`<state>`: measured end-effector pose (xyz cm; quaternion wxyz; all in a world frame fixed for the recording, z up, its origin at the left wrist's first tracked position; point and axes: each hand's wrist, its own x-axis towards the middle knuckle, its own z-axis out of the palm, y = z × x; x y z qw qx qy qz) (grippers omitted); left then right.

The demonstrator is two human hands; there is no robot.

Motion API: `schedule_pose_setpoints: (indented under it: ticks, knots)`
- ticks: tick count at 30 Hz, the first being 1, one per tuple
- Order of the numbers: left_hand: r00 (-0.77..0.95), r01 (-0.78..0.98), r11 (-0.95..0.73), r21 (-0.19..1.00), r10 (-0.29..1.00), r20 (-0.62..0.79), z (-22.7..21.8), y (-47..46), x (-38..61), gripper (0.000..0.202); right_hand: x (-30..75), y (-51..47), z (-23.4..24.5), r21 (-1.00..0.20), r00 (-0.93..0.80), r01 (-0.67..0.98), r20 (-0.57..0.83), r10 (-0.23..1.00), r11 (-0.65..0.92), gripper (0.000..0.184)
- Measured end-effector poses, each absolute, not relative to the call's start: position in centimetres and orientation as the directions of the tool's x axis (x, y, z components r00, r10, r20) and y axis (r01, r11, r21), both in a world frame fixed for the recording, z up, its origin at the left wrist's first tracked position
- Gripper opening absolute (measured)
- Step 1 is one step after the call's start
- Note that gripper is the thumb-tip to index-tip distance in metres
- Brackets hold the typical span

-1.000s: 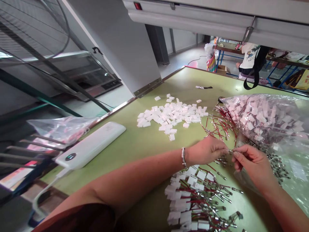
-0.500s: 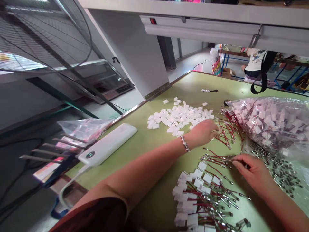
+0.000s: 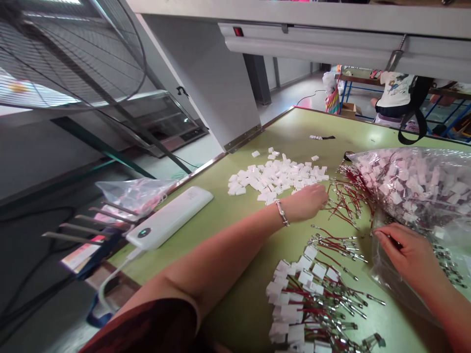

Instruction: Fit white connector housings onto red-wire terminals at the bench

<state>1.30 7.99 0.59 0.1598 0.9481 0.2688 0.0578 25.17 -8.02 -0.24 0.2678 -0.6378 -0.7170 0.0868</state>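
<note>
green bench (image 3: 237,213): l hand (image 3: 311,200) mid-frame by red wires (image 3: 353,179), r hand (image 3: 412,251) lower right over clear plastic (image 3: 387,275); can't tell either grip. prob best lift wires singly.

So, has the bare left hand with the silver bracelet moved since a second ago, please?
Yes: the left hand has moved leftward and forward, closer to the loose heap of small white rectangular pieces.

On the table (image 3: 235,213), a power bank (image 3: 172,215) lies left, a connector pile (image 3: 274,175) centre, a filled bag (image 3: 415,179) right. Loose wires (image 3: 353,195) lie between pile and bag; in front, nearest the viewer, lie wires joined to connectors (image 3: 290,312).
</note>
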Motion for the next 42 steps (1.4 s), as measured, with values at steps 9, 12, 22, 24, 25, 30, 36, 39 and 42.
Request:
schedule_pose_setpoints:
  ticks: [9,12,22,24,25,30,36,39,42]
  knots:
    - [0.687,0.576,-0.577,0.579,0.725,0.038,3.0,7.0,2.0,0.020,25.2,-8.0,-0.6,-0.399,-0.114,0.895,0.230,0.966,0.201,0.027]
    - [0.654,0.552,-0.495,0.671,0.756,0.021,3.4,6.9,1.9,0.021,24.8,-8.0,-0.7,-0.446,-0.077,0.878,0.231,0.970,0.176,0.027]
    - [0.827,0.382,-0.431,0.817,0.553,-0.095,3.2,3.1,3.5,0.030,21.8,-8.6,0.5,-0.794,0.128,0.608,0.094,0.987,-0.003,0.027]
    - [0.858,0.363,-0.570,0.737,0.512,-0.026,2.9,2.8,3.6,0.030,21.5,-8.7,0.7,-0.747,0.104,0.664,0.138,0.985,0.035,0.029]
    - [0.873,0.341,-0.649,0.680,0.486,0.027,2.7,2.6,3.6,0.030,21.3,-8.7,0.7,-0.707,0.088,0.704,0.176,0.981,0.064,0.030]
    - [0.937,0.203,-0.842,0.499,0.316,0.152,1.8,1.2,3.7,0.030,19.9,-8.8,-0.1,-0.633,0.053,0.767,0.224,0.973,0.104,0.030]
    - [0.917,0.356,-0.825,0.438,0.399,0.007,1.8,0.5,3.9,0.026,21.5,-8.4,1.8,-0.791,-0.028,0.611,-0.034,0.999,-0.009,0.031]
    - [0.842,0.471,-0.753,0.460,0.539,0.020,2.3,1.5,3.8,0.033,24.7,-8.2,3.5,-0.761,0.054,0.644,-0.057,0.997,-0.078,0.022]
    - [0.777,0.536,-0.686,0.492,0.628,0.028,2.5,2.6,3.6,0.035,27.2,-8.0,4.0,-0.515,0.164,0.847,0.022,0.986,-0.130,0.018]
